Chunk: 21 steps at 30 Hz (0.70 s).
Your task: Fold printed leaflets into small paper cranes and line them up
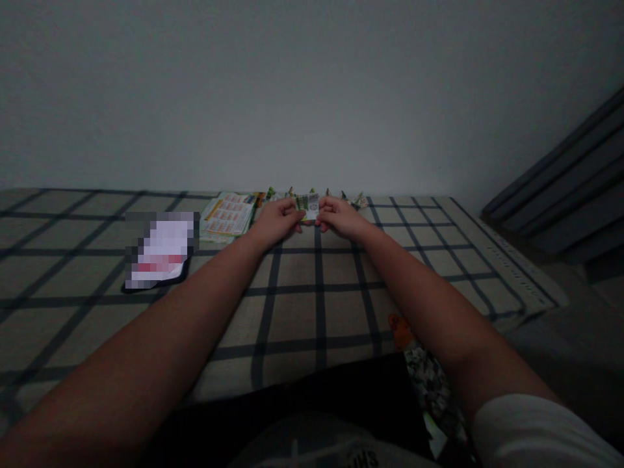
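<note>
Left hand (277, 218), right hand (344, 216): pinching printed paper (310, 207) | step, apparently: two-handed paper handling | next move calls for: matched grip

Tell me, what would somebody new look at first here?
Probably the glowing screen on the checked cloth, at the picture's left, because it is the brightest thing in this dim view. Next, perhaps, the left hand and right hand near the middle, pinching a small printed paper between them.

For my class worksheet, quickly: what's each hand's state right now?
Left hand: closed, holding the paper, left side.
Right hand: closed, holding the same paper, right side.
</note>
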Tool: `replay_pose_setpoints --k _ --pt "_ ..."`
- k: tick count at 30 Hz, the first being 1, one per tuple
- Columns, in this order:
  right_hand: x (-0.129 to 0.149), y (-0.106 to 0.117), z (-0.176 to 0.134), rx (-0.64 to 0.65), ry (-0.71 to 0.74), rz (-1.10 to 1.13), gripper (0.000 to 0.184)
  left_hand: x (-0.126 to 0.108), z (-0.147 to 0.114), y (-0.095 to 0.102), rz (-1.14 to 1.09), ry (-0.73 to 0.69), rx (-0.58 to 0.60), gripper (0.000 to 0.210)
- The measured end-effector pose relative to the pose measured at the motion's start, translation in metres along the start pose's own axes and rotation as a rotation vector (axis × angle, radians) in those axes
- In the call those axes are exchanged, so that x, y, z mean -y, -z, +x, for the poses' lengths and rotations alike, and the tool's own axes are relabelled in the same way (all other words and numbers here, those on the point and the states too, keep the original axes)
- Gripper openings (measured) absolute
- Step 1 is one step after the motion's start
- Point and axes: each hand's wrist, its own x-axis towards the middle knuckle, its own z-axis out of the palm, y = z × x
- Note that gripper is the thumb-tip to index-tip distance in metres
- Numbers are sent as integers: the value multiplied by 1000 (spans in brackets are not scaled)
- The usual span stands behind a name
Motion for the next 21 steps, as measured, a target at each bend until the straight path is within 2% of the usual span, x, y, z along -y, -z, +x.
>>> replay_pose_setpoints --k 3,7,11,16,21 --pt "-1 1 1 20 -19 -11 21 4 2 -3 -72 34 -21 20" --pt "-1 3 1 40 -31 -27 19 7 5 -3 -121 -20 -109 32" --pt "-2 2 0 -3 -6 -29 19 7 7 -2 -148 -71 -159 28" --pt "-7 5 3 -96 35 -50 11 6 7 -1 -156 -24 -152 17" --pt "-7 8 4 -129 59 -76 13 1 2 -2 -151 8 -87 14"
